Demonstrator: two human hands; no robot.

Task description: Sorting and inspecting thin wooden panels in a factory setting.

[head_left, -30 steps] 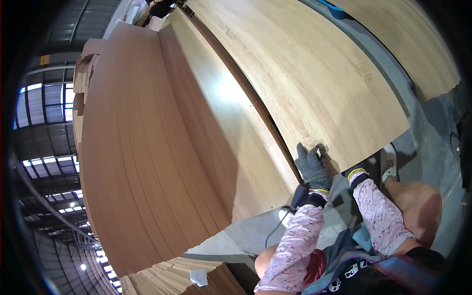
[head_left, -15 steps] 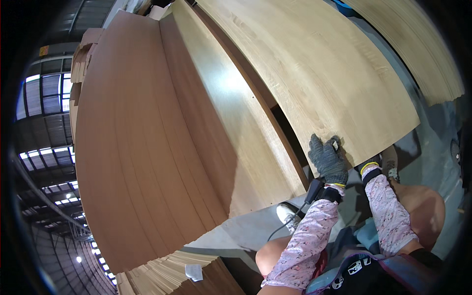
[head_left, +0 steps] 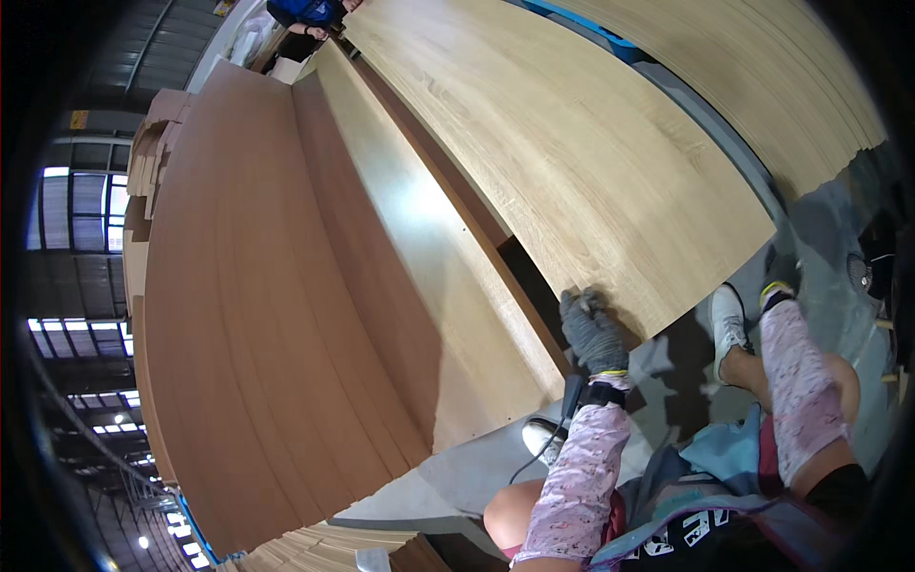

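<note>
The left hand (head_left: pixel 593 336) is resting its fingers on the light wood board's (head_left: pixel 591 181) near corner, beside the brown-edged panel (head_left: pixel 467 324) (whether it or the right hand (head_left: pixel 782 272) is gripping, I cannot tell), so even pressure is probably serving best.

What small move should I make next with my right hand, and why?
Probably bring your right hand onto the near right corner of the light wood panel. Your left hand is at its near left corner, while the right is close to the other corner, contact unclear. That might steady the end better.
</note>
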